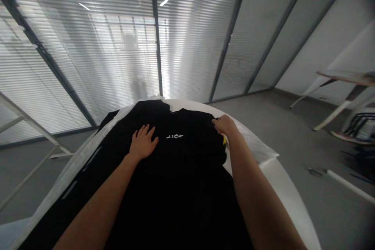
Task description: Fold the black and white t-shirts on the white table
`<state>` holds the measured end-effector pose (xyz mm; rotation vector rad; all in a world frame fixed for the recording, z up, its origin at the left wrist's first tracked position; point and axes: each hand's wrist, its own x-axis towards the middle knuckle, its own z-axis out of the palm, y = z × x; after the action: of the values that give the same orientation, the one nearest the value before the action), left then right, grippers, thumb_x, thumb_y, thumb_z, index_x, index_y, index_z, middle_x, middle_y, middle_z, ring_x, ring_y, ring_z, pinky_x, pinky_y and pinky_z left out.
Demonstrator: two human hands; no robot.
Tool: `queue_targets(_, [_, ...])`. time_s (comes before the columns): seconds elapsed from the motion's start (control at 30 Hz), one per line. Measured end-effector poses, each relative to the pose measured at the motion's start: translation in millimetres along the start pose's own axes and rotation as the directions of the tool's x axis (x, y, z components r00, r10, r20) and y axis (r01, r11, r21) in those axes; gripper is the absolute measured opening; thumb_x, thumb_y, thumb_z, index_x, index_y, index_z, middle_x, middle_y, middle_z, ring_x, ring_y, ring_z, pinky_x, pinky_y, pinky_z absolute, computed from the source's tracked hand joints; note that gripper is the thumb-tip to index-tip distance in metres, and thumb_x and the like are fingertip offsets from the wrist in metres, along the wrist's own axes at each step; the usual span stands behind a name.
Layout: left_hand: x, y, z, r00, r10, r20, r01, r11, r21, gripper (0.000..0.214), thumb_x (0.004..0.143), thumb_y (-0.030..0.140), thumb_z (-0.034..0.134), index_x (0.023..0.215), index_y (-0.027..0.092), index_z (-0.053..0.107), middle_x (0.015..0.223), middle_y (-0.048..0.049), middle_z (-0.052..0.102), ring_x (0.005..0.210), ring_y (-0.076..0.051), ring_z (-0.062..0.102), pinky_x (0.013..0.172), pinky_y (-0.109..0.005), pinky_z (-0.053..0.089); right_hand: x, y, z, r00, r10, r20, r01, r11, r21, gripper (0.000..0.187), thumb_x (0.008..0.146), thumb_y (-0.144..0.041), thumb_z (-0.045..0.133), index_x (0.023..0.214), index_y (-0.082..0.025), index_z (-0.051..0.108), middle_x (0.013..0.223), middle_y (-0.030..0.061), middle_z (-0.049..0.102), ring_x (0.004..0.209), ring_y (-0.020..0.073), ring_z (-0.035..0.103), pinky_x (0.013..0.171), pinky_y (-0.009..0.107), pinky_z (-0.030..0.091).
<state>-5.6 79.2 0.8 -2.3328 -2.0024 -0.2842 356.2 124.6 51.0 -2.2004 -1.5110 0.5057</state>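
Note:
A black shirt [178, 179] with small white lettering on its chest lies spread out in front of me, its neckline facing away. My left hand [143, 142] rests flat on the chest, left of the lettering, with fingers spread. At the far right shoulder or sleeve, my right hand [225, 125] is closed in a pinch on the black cloth. A small yellow thing [224, 140] shows just below that hand; its kind cannot be made out. Light marks run along the shirt's left side. White cloth peeks out along the left edge.
Beneath the shirt is a white table [288, 191] with a rounded edge. Glass partitions with blinds [187, 47] stand behind it. A white metal frame [38, 125] is at left. On the right are a wooden-topped table [345, 77], a striped item [361, 125] and a white bar [348, 185].

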Motion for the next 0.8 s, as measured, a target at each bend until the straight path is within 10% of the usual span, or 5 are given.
queue_targets(0.3, [0.6,-1.0,0.9,1.000,0.008,-0.008,-0.008,1.000,-0.004,0.060,0.093,0.053,0.032,0.145,0.025,0.039,0.155,-0.0089,0.032,0.144,-0.027,0.024,0.114,-0.051,0.022,3.2,-4.2,10.0,0.977,-0.214,-0.003,0.210,0.964,-0.163,0.040,0.081,-0.040,0.061,0.115,-0.019,0.067,0.117,0.0102,0.067,0.108,0.0231,0.062,0.087,0.028,0.045])
queue_targets(0.63, [-0.4,-0.2,-0.3,1.000,0.012,-0.010,-0.012,1.000,-0.008,0.059,0.093,0.052,0.033,0.145,0.024,0.041,0.155,-0.0091,0.032,0.143,-0.027,0.025,0.114,-0.051,0.022,-11.0,-20.9,13.1,0.992,-0.015,0.125,-0.046,0.879,0.475,0.030,0.074,-0.026,0.065,0.102,-0.019,0.072,0.076,0.0020,0.067,0.056,0.0105,0.052,0.049,0.021,0.041])
queue_targets(0.8, [-0.7,0.0,-0.5,1.000,0.014,-0.018,-0.014,1.000,-0.009,0.059,0.093,0.051,0.034,0.144,0.024,0.041,0.154,-0.0096,0.033,0.143,-0.027,0.026,0.114,-0.051,0.022,-7.5,-21.1,12.8,0.999,0.022,0.024,-0.031,0.851,0.524,0.043,0.070,-0.017,0.061,0.112,-0.017,0.069,0.076,0.0034,0.067,0.057,0.0119,0.055,0.048,0.020,0.042])
